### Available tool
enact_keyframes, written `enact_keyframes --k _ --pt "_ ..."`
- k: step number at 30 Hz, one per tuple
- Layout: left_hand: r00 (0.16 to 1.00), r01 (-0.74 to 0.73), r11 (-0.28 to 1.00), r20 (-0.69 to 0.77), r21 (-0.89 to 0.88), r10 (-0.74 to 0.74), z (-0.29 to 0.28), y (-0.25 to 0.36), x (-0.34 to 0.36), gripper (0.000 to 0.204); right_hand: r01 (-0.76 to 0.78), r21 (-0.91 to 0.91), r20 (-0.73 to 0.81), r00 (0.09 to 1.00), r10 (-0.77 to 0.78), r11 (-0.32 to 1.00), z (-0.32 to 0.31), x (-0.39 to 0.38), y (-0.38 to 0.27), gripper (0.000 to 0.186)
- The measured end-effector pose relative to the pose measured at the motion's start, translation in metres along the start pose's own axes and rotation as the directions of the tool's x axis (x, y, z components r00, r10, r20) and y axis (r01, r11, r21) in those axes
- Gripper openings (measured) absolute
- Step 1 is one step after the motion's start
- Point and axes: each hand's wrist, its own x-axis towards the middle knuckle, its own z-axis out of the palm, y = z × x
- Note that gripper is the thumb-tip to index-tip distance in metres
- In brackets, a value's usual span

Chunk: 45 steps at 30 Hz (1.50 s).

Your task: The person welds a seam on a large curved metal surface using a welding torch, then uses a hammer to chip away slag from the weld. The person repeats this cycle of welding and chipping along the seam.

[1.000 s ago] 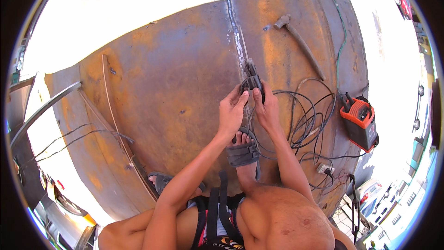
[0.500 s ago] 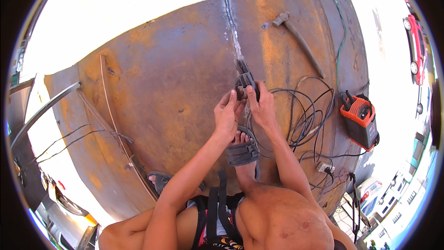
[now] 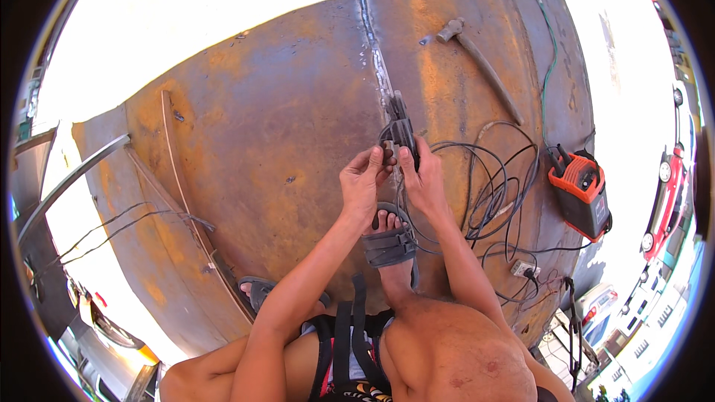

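Apparently, the far part of the seam [image 3: 377,63] is already worked; what remains, I cannot tell. The right hand [image 3: 425,179] grips the dark holder [image 3: 401,131] above this seam; the left hand [image 3: 360,184] is narrowed beside it, its contents unclear.

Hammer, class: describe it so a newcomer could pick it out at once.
Start with the rusty steel sheet and find the pale seam near its middle. Right of that seam, beyond the looping black cable, lies the hammer, slanting. Unlike the cable, it has one thick head on a long handle.
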Motion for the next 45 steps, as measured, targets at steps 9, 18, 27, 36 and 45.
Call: enact_keyframes --k 9,18,27,36,45 --pt "0.986 -0.160 0.984 -0.030 0.081 0.163 0.019 0.003 -0.013 0.033 -0.017 -0.065 -0.003 1.000 0.017 0.998 0.003 0.002 0.004 0.043" --pt "0.976 -0.216 0.973 0.030 0.085 0.215 0.025 0.002 -0.013 0.042 -0.071 -0.136 -0.027 0.997 0.068 0.988 0.006 0.012 0.001 0.037" --pt "0.978 -0.207 0.975 0.030 0.085 0.205 0.023 0.005 -0.008 0.044 -0.070 -0.143 -0.034 0.997 0.066 0.987 0.011 0.018 0.004 0.037" --pt "0.978 -0.210 0.973 0.029 0.094 0.209 0.020 0.000 -0.007 0.044 -0.079 -0.141 -0.023 0.997 0.077 0.987 0.010 0.017 0.004 0.037" --pt "0.971 -0.237 0.965 0.041 0.112 0.234 0.021 0.001 -0.009 0.044 -0.082 -0.104 -0.030 0.996 0.079 0.991 0.010 0.015 0.004 0.037"
